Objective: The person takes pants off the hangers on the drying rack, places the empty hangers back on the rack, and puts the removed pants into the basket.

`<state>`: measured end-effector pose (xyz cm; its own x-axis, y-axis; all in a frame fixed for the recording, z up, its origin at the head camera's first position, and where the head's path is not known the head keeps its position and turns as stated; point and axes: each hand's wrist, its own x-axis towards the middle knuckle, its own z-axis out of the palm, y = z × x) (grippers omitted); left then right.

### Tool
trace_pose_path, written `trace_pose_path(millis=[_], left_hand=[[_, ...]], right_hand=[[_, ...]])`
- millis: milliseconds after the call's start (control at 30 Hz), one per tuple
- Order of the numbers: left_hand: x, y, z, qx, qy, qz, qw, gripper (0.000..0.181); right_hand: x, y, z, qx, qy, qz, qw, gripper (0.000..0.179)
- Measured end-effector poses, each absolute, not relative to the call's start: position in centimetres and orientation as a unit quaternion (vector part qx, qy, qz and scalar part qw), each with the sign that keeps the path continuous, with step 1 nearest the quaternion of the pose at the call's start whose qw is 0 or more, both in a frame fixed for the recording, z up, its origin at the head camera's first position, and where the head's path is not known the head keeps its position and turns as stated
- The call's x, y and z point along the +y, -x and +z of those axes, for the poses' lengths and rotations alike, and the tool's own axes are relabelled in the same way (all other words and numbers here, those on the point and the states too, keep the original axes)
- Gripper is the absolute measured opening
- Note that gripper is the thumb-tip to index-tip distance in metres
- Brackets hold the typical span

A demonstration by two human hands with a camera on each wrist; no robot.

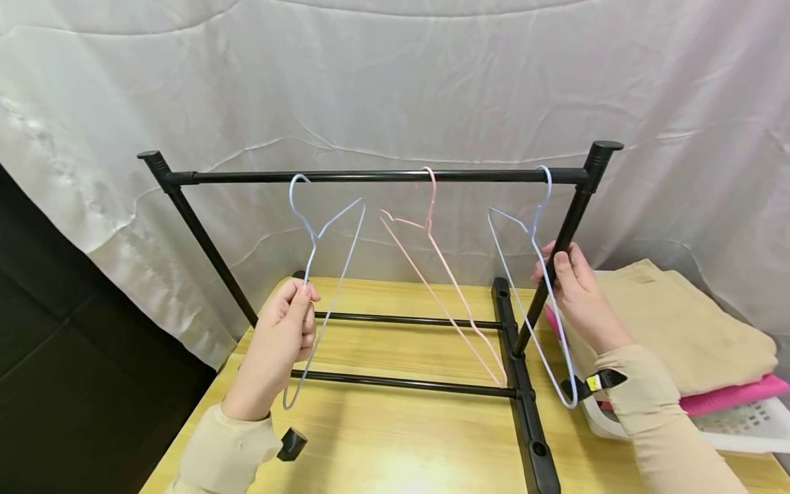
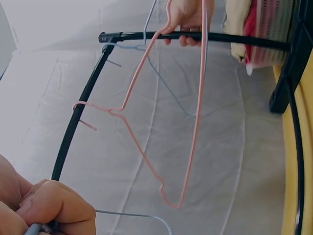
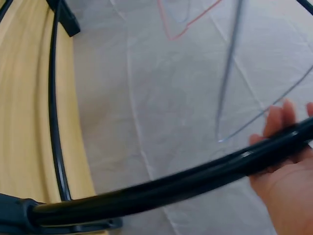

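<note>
My left hand (image 1: 286,322) pinches a light blue hanger (image 1: 315,237) by its left side, between thumb and curled fingers. This hanger's hook overlaps the top rod (image 1: 370,176) of a black clothes rack; I cannot tell whether it rests on it. With the thumb in front and fingers behind, my right hand (image 1: 583,298) holds the rack's right post (image 1: 570,223). Another light blue hanger (image 1: 534,230) hangs from the rod beside that post. Between the two, a pink hanger (image 1: 428,225) hangs by its hook, turned at an angle.
A white perforated basket (image 1: 749,422) holds folded beige cloth (image 1: 679,322) and pink cloth (image 1: 734,396) at the right. The rack's lower bars (image 1: 407,383) and foot (image 1: 535,439) stand on a wooden table (image 1: 382,446). A pale curtain (image 1: 370,82) hangs behind.
</note>
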<state>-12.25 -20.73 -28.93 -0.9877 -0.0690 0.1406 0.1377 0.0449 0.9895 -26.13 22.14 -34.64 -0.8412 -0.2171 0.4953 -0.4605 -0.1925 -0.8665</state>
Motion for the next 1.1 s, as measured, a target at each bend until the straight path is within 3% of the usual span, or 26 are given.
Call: trace_pose_path(millis=[467,767,1100], left_hand=[[-20.3,15.6,-26.8,-0.743,0.021,-0.660,0.107,0.024],[-20.5,17.1,-26.5,-0.747,-0.003,-0.655,0.113,0.023],[-20.6,17.8,-27.8,-0.764,-0.005,-0.641,0.074,0.023]], right_hand=[[20.1,26.8,-35.9,-0.587,-0.241,0.759,0.143,0.027],[19.7,27.1,-36.1,-0.571,-0.240,0.771,0.150,0.027],[19.9,27.1,-36.1,-0.583,-0.234,0.759,0.172,0.026]])
